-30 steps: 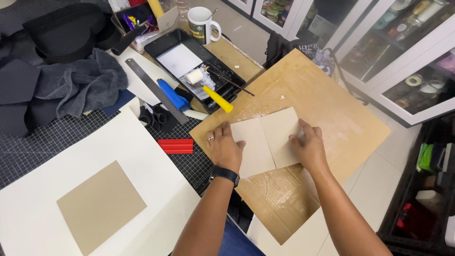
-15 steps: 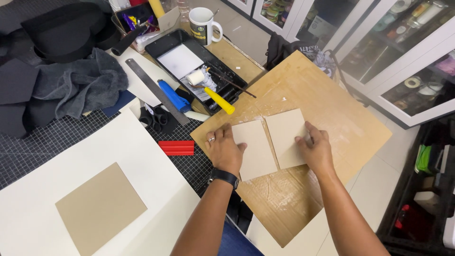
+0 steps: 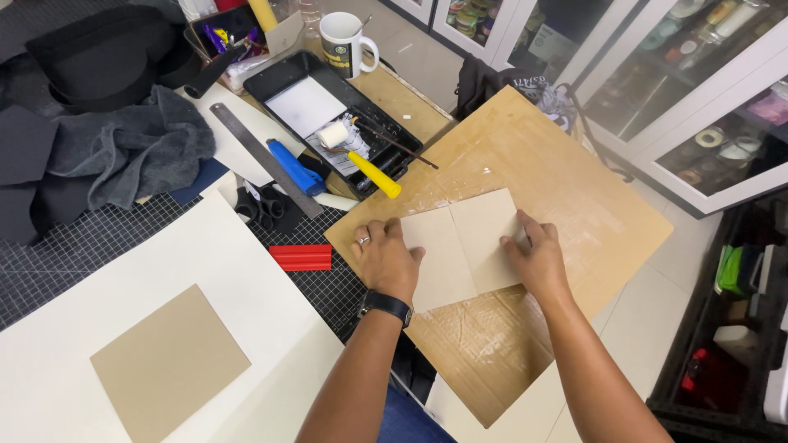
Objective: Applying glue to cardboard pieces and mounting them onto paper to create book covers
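Nearest the camera, a tan rectangular card (image 3: 168,361) lies flat on a large cream sheet of board (image 3: 98,328), well apart from both hands.

Beyond it, the left hand (image 3: 384,261) rests palm down, fingers loosely spread, on the left edge of a pale beige folded card sheet (image 3: 464,246). It presses rather than pinches; a ring and a black wristwatch (image 3: 386,305) are noted. The right hand (image 3: 538,258) lies on the sheet's right edge with the fingers curled; something small and pale shows at the fingertips, but whether it is pinched cannot be told.

The beige sheet sits flat on a large brown cardboard work board (image 3: 566,205) and lies between the two hands, touching both. A crease runs down its middle, away from the person and tilted slightly left, dividing it into two panels. Each hand holds one panel, so neither is nearer the sheet; the crease lies about midway between them (the left thumb reaches towards it).

Left of the left hand, a red ridged plastic block (image 3: 302,257) lies on a black gridded cutting mat (image 3: 74,246). Further off: black-handled scissors (image 3: 261,205), a steel ruler (image 3: 267,160), and a black paint tray (image 3: 328,115) holding a small roller with a yellow handle (image 3: 365,160). Furthest, a white mug (image 3: 345,43) and grey cloth (image 3: 123,148).
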